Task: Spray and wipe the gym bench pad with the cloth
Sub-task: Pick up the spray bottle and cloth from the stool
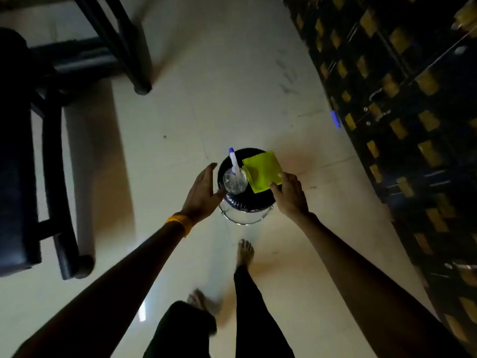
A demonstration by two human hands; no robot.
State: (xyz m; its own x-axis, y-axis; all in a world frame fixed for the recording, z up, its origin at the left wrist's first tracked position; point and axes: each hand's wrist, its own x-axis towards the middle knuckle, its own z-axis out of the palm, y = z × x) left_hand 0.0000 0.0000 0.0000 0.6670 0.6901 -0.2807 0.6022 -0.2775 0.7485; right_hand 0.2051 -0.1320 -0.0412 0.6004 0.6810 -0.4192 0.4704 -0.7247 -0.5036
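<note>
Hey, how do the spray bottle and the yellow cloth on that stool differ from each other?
The spray bottle stands upright, while the yellow cloth lies flat and folded. The bottle is clear with a white and blue nozzle; the cloth is solid bright yellow-green. The left hand is open beside the bottle, while the right hand touches the cloth's edge. Both rest on the round black stool.

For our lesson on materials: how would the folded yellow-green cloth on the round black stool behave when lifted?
The folded yellow-green cloth looks thin, so probably light and floppy, likely unfolding when the right hand at its corner lifts it. It should not roll off the round black stool.
</note>
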